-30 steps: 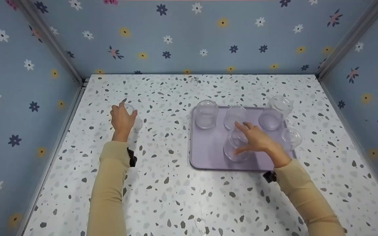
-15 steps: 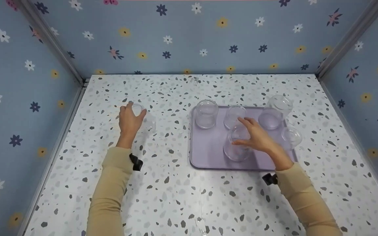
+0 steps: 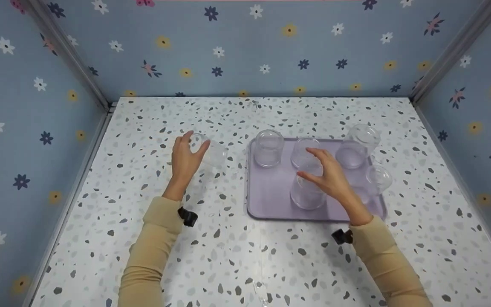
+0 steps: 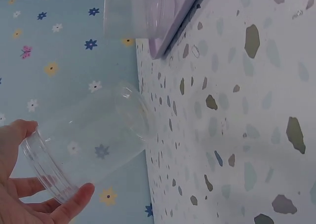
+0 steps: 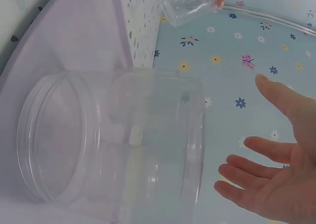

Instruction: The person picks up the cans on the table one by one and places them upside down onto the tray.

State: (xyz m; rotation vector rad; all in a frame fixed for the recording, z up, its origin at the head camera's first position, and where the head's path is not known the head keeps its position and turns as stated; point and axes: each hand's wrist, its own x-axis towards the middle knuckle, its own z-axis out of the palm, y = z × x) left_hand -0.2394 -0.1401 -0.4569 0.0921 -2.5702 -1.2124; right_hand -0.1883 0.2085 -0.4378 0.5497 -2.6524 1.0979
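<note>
My left hand (image 3: 186,164) grips one end of a clear jar (image 3: 215,154), fingers and thumb around its ridged rim. In the left wrist view the jar (image 4: 94,130) tilts, its far end close to the speckled tabletop. My right hand (image 3: 333,177) is spread above another clear jar (image 3: 307,198) that stands on the lavender tray (image 3: 267,202). The right wrist view has a gap between those fingers (image 5: 249,172) and the near end of this jar (image 5: 143,120), whose ridged end is at the tray.
More clear jars stand along the tray's back: one at the left corner (image 3: 267,149), one in the middle (image 3: 298,157) and one at the right (image 3: 358,145). Another (image 3: 379,179) is at the tray's right edge. Flowered blue walls (image 3: 245,51) enclose the tabletop (image 3: 228,256).
My left hand has moved right with its jar, toward the tray. The right hand has shifted slightly up and back over the front jar, which has stayed in place.
</note>
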